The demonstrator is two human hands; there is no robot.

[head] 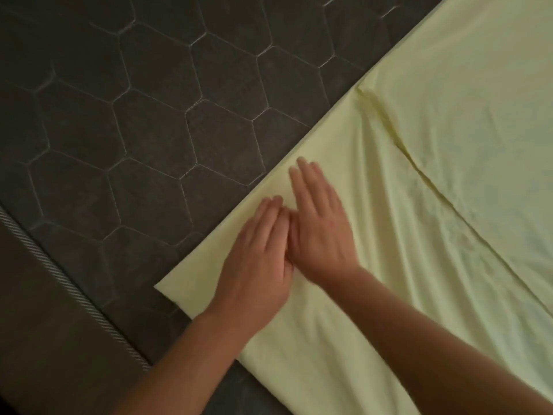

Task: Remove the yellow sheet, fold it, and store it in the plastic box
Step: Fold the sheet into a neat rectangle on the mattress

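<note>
Dark quilted mattress (149, 115) beneath yellow sheet (449, 145), both hands flat

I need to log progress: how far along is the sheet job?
Done: the yellow sheet is off, lying doubled over on the bare dark mattress. In hand: the left hand and right hand press flat near its folded edge. Left: more folds, then storing it; no plastic box is in view.

The pale yellow fabric bed sheet (449, 151) lay folded flat on a dark grey quilted mattress (134, 115). Its straight edge ran diagonally, one corner pointed lower left, and an upper layer overlapped at right, softly wrinkled.
</note>
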